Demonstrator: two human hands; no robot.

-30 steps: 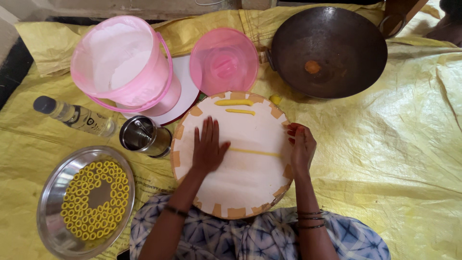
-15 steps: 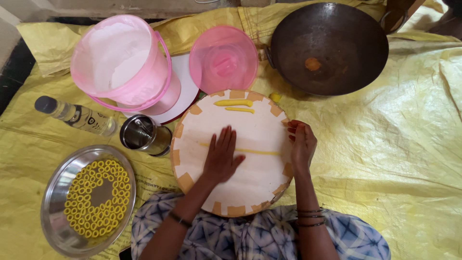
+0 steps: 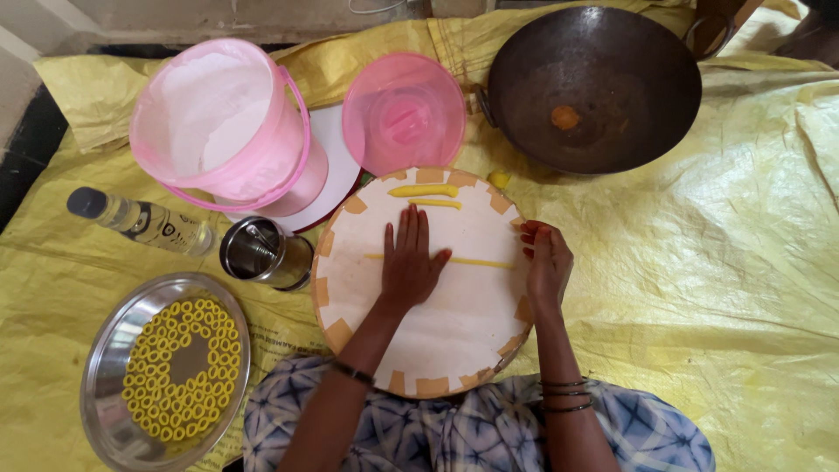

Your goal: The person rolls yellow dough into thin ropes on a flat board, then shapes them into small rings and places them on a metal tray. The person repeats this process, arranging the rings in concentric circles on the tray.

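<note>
Head view: left hand [image 3: 409,267] flat, fingers released, on thin dough strand [image 3: 476,261] — right hand [image 3: 546,262] loosely curled at round board [image 3: 419,350] edge, gripping nothing.

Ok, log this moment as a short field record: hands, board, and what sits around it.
left hand: flat, palm down on a thin yellow dough strand
right hand: at the right edge of the round wooden board, fingers curled
board top: two short dough pieces
steel plate: lower left, filled with yellow dough rings
behind board: pink bucket, pink lid, dark wok
left: steel cup, clear bottle
</note>
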